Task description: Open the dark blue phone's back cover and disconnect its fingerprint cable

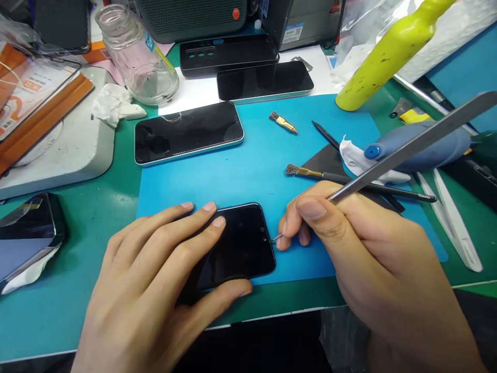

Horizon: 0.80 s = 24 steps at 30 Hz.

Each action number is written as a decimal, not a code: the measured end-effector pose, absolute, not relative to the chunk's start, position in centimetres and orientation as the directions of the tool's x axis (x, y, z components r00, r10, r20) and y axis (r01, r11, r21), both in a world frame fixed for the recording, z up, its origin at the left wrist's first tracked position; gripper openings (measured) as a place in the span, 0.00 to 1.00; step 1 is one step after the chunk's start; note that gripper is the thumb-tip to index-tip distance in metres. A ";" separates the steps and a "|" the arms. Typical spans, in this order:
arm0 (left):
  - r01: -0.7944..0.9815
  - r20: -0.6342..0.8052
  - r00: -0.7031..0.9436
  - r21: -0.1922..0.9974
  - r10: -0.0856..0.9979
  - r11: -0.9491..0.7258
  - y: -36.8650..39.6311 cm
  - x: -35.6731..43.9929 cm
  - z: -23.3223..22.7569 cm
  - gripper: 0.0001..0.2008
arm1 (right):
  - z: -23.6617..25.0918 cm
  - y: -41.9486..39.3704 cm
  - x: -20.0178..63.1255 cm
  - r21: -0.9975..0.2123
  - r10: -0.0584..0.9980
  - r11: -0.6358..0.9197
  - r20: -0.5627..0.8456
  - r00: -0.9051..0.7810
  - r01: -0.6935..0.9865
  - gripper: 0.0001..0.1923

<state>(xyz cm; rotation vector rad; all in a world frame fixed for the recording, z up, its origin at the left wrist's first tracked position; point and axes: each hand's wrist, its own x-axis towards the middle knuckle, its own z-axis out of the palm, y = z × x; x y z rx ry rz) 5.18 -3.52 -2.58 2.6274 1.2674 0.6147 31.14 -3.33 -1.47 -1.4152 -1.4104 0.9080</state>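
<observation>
A black phone [243, 243] lies screen up on the blue mat [248, 171] near the table's front edge. My left hand [155, 280] rests flat on its left part, fingers spread over the glass and thumb against its near edge. My right hand [361, 248] pinches a long flat metal tool [411, 147] like a pen. The tool's tip touches the phone's right end, close to the small camera notch.
Two more phones [188, 132] [264, 80] lie at the back of the mat. Brushes [306, 172] [283, 122], a yellow bottle [384, 54], a grey-blue tool [419, 145], a glass jar [135, 52], a crumpled tissue [114, 103] and white plastic blades [454, 223] surround it. Another device [27, 233] sits at the left.
</observation>
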 end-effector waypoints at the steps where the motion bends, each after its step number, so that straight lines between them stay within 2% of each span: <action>1: 0.707 0.295 0.561 0.316 0.774 -0.633 -3.5 5.2 -2.6 0.26 | -1.5 -3.4 31.2 -0.946 0.993 0.063 0.090 0.072 0.319 0.24; 10: 0.717 0.279 0.537 0.346 0.796 -0.605 -3.6 5.1 -2.8 0.28 | -1.5 -3.6 31.5 -0.945 0.996 0.013 0.042 0.084 0.326 0.23; 16: 0.755 0.233 0.536 0.299 0.811 -0.584 -3.8 5.0 -2.4 0.28 | -1.4 -3.6 31.3 -0.943 0.990 -0.023 0.025 0.141 0.332 0.24; 21: 0.732 0.270 0.530 0.333 0.804 -0.595 -3.8 5.1 -2.5 0.28 | -1.3 -3.3 31.4 -0.947 0.991 -0.025 0.019 0.134 0.321 0.25; 24: 0.710 0.298 0.541 0.340 0.786 -0.617 -3.5 5.1 -2.9 0.27 | -1.5 -3.5 31.4 -0.965 0.995 -0.022 0.004 0.101 0.260 0.26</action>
